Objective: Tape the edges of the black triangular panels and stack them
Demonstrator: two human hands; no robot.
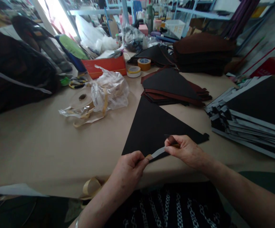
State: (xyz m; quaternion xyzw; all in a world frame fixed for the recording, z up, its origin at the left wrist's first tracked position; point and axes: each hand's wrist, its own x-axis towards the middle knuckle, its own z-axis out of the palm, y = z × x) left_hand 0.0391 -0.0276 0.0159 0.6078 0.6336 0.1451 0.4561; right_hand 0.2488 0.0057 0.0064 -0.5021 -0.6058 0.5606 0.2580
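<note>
My left hand (pixel 130 166) pinches one end of a strip of tape (pixel 158 152) that is pale on one side, with a bit of tan backing showing at my thumb. The other end is pinched in my right hand (pixel 187 151). A thin dark brown piece (pixel 171 139) also sticks out between my right fingers; whether it is a blade I cannot tell. Beneath both hands lies a black, roughly triangular panel (pixel 151 123) near the table's front edge. Some curled tan backing strip (pixel 91 186) hangs at that edge beside my left forearm.
Brown and black cut panels (pixel 170 84) are stacked behind the black one. Grey-edged black panels (pixel 258 107) form a pile at right. Left of centre, a tape roll (pixel 81 98) lies by a crumpled plastic bag (pixel 112 88). An orange-red box (pixel 105 66) and two tape rolls (pixel 144 64) stand farther back.
</note>
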